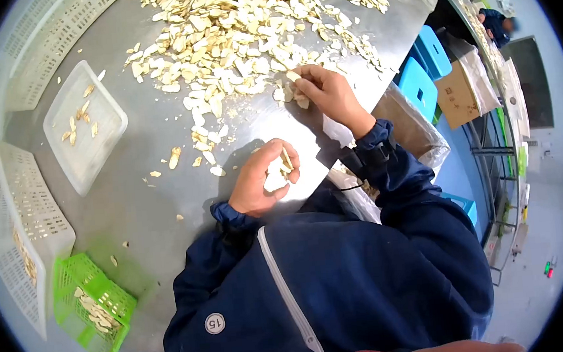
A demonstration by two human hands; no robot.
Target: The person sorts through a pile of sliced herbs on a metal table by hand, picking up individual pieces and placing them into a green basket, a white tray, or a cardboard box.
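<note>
A large heap of pale, dried-looking slices (217, 32) spreads over the metal table, thinning out toward me. My left hand (260, 179) is curled around several of these slices, their edges showing between thumb and fingers. Over the near right edge of the heap, my right hand (331, 92) pinches a single slice (293, 76) between thumb and forefinger. More slices lie on the table just below its fingers. A few loose pieces, among them a browner one (174, 158), lie to the left of my left hand.
At left are a white tray (109, 133) with some brownish pieces, white perforated baskets (47, 221) and a green basket (71, 275) with slices. Beyond the table's right edge stand a lined bin (416, 125), blue stools (418, 86) and a cardboard box (457, 96). Another person (498, 26) is far right.
</note>
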